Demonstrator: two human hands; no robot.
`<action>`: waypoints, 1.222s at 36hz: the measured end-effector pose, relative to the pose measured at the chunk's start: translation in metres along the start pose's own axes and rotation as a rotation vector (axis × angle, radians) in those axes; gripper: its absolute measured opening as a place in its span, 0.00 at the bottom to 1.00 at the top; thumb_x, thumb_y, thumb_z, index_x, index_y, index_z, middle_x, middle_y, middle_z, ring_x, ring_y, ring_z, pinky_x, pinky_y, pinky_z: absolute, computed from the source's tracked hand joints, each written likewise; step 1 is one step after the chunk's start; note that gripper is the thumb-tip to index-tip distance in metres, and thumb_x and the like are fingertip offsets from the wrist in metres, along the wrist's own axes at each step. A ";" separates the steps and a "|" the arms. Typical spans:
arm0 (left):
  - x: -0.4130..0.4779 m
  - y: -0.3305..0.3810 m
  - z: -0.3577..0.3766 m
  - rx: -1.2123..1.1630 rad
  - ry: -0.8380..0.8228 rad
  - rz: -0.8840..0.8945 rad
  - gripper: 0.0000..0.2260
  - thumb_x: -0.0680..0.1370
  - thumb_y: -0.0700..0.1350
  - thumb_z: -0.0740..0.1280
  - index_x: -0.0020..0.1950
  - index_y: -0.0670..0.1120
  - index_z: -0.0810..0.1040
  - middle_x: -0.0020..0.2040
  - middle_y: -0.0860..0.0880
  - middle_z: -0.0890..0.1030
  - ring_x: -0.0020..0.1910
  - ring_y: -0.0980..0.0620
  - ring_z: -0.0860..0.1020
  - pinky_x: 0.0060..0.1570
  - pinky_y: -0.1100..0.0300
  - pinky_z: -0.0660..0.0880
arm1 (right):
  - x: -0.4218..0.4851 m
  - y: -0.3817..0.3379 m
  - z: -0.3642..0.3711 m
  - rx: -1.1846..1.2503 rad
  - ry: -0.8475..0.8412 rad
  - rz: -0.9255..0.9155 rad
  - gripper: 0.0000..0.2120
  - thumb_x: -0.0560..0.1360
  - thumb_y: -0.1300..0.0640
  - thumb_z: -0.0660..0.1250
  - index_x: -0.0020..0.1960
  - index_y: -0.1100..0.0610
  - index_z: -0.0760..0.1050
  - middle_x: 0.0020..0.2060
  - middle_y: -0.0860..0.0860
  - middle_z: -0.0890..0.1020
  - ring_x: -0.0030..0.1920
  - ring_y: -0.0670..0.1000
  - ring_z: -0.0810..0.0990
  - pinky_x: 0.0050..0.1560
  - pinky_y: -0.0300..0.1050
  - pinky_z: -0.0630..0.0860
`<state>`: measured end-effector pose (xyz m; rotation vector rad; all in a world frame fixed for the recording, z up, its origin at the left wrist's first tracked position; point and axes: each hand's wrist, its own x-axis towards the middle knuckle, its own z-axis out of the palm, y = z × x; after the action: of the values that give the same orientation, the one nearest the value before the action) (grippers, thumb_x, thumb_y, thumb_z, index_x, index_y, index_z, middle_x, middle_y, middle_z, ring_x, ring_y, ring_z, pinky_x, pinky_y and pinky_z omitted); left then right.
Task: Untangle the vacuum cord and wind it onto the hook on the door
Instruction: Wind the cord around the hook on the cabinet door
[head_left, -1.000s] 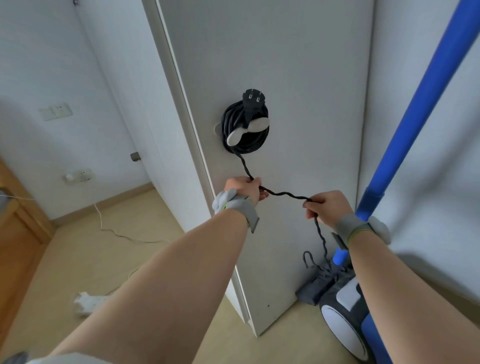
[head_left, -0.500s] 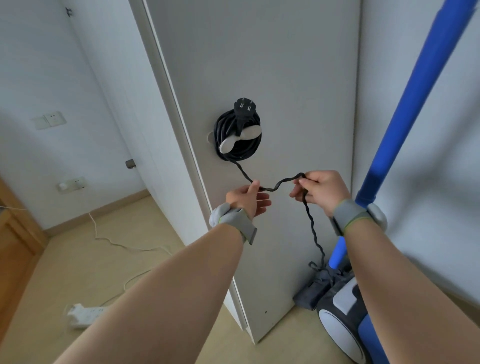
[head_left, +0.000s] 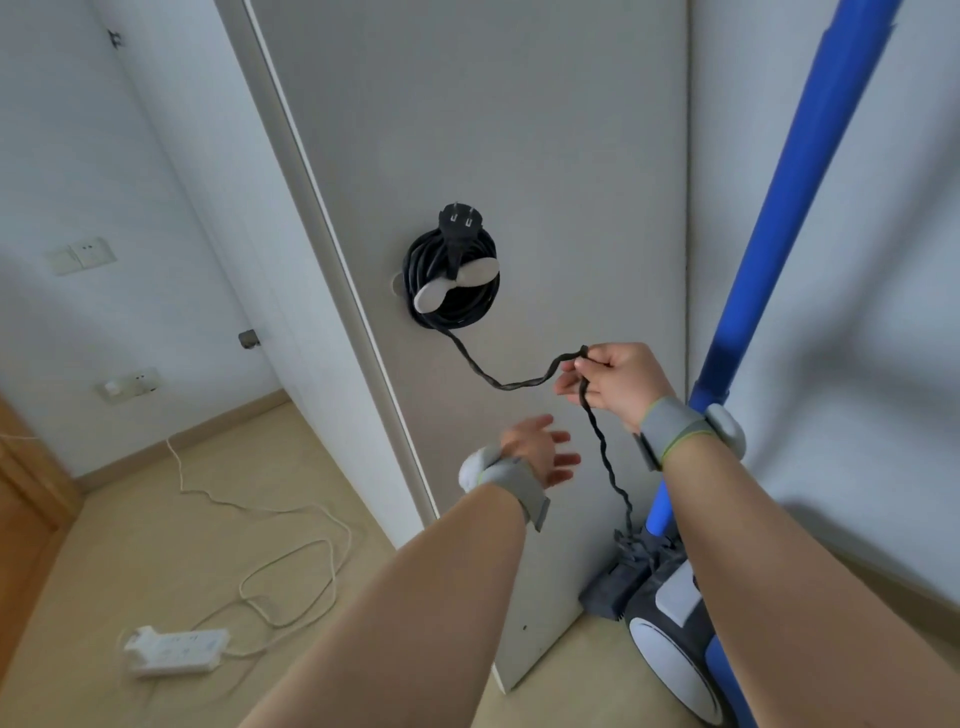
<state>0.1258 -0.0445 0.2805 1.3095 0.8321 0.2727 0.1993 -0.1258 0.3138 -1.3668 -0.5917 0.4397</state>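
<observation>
On the door (head_left: 519, 130), most of the black cord (head_left: 602, 447) already sits coiled around the hook (head_left: 457, 283), plug uppermost. From there a twisted tail sags to the right hand (head_left: 615, 382), pinched shut on it, likely to feed slack, then drops to the vacuum (head_left: 670, 613). Spread and empty, the left hand (head_left: 535, 452) hovers below.

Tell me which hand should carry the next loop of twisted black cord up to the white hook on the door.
Right. The right hand already grips the twisted black cord below the white hook; the left hand is open, empty and lower.
</observation>
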 end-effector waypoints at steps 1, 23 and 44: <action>0.001 -0.007 0.005 0.060 -0.050 -0.037 0.08 0.82 0.39 0.53 0.52 0.46 0.71 0.46 0.47 0.76 0.26 0.51 0.77 0.23 0.63 0.72 | 0.000 -0.001 0.000 0.007 -0.001 0.001 0.10 0.80 0.69 0.55 0.44 0.66 0.74 0.33 0.58 0.78 0.35 0.52 0.81 0.53 0.51 0.77; 0.035 -0.063 0.029 0.199 0.062 0.188 0.16 0.80 0.38 0.61 0.31 0.44 0.75 0.22 0.54 0.78 0.29 0.52 0.75 0.33 0.64 0.74 | 0.016 0.031 -0.011 0.050 0.022 0.068 0.08 0.76 0.71 0.60 0.50 0.64 0.76 0.33 0.53 0.80 0.27 0.40 0.81 0.35 0.31 0.76; 0.033 -0.035 0.017 0.227 0.244 0.295 0.12 0.78 0.42 0.59 0.35 0.48 0.74 0.27 0.50 0.79 0.31 0.48 0.76 0.46 0.53 0.78 | -0.024 0.146 -0.041 -0.724 -0.258 0.526 0.21 0.76 0.72 0.51 0.62 0.60 0.76 0.59 0.54 0.78 0.56 0.51 0.78 0.44 0.33 0.73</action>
<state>0.1505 -0.0460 0.2355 1.6366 0.8922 0.5941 0.2134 -0.1490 0.1626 -2.1960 -0.6263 0.8900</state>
